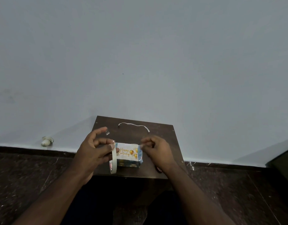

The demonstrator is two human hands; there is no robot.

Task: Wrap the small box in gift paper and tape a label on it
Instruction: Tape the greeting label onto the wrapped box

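Dim, flat light; wide-angle bending at the edges, slight blur throughout.

You are looking at one readable text: "Happy Birthday" in gold script, showing on the white label (126, 151) that is lying on top of the wrapped box (129, 162); red print is showing inside the tape roll (113, 161), too small to read
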